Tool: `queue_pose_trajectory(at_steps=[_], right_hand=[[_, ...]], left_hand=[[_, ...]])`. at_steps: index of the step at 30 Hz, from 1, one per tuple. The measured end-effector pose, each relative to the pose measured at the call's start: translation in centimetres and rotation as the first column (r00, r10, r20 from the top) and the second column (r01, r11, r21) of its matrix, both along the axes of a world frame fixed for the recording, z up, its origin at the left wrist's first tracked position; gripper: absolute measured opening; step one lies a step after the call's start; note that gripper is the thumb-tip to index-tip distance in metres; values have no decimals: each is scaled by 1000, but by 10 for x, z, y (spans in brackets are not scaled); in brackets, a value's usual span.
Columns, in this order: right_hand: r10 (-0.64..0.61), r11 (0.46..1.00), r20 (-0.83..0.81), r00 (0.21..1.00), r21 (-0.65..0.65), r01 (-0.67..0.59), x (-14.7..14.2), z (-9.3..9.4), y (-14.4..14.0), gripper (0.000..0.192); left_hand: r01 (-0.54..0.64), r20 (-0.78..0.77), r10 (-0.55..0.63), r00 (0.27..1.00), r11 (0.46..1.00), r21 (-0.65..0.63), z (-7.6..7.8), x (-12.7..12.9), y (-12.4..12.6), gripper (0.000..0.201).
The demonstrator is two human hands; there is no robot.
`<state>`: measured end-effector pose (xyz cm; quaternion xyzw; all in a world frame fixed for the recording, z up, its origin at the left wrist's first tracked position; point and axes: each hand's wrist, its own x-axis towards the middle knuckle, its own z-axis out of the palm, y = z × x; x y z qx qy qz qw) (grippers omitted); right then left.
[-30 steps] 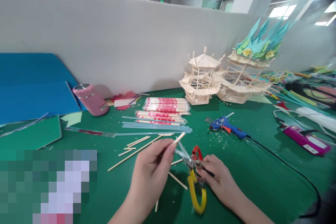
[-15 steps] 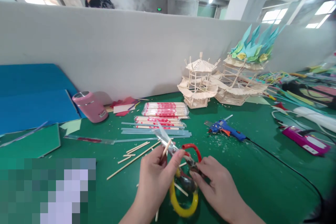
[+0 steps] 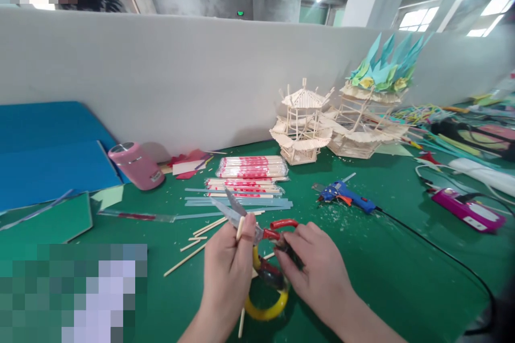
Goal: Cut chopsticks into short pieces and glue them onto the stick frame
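My left hand (image 3: pixel 227 273) is closed, pinching a thin wooden stick (image 3: pixel 240 228) between thumb and fingers, right against the metal blades. The scissors (image 3: pixel 267 314) have one red and one yellow handle, with dark wrapping near the grips. Their blades are spread and point up and left, past my left fingertips. My right hand (image 3: pixel 317 268) is wrapped round the handle side near the red loop. Below and left of my left hand, several loose wooden sticks (image 3: pixel 185 259) lie on the green table (image 3: pixel 402 289). How much of the held stick sits between the blades is hidden.
Packs of sticks (image 3: pixel 252 166) and bluish glue sticks (image 3: pixel 241 202) lie ahead. To the right are a blue glue gun (image 3: pixel 346 195) and a purple device (image 3: pixel 462 209). Stick-built pavilion models (image 3: pixel 301 134) stand behind; a pink cup (image 3: pixel 137 166) is left. A person is beyond the partition.
Both hands and the scissors have shifted a little left. The blades are spread wider, and the stick in my left hand stands more upright.
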<state>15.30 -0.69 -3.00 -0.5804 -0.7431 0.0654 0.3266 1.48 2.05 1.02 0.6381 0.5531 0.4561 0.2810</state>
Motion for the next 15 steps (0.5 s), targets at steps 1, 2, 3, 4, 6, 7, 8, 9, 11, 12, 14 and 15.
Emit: queue_pose_trajectory(at_steps=[1,2,3,4,6,7,8,9,11,12,14,15], right_hand=[[-7,1000,4,1000,7,7,-1,-2,1,16],[-14,1000,5,1000,11,14,-1,-4,1,16],[-19,1000,5,1000,13,19,-2,-6,2,16],[-22,1000,2,1000,12,22,-2,-7,3,16],[-16,1000,-11,1000,3,16,-2,-9,4,18],[-6,1000,-21,1000,-5,6,-3,-10,4,18],[7,1000,-32,999,-14,-8,-3,-9,3,18],[21,999,-43,999,-26,-22,-2,-9,2,17],[49,997,-83,995,-55,-54,-1,-8,-2,20],[66,995,-112,992,-65,-73,0,-8,-5,27],[97,991,-167,981,-71,-110,3,-7,-10,37],[112,989,-194,975,-74,-128,5,-7,-11,38]], left_hand=[[-2,-14,2,1000,1000,5,0,-1,0,39],[-7,-22,7,1000,1000,12,0,-2,0,39],[-12,-25,13,1000,1000,18,-1,-2,1,39],[-14,-24,15,1000,1000,25,-1,-3,1,38],[-21,-14,22,1000,999,33,-2,-3,1,38],[-30,-10,30,1000,999,32,-2,-4,1,38],[-39,-9,39,999,999,32,-1,-4,2,38],[-48,-12,49,999,998,36,-1,-4,2,38],[-74,-20,75,997,996,53,2,-6,3,38],[-82,-23,83,996,995,64,3,-7,3,38],[-81,-24,83,996,993,85,5,-9,2,38],[-69,-27,72,997,993,91,5,-9,1,37]])
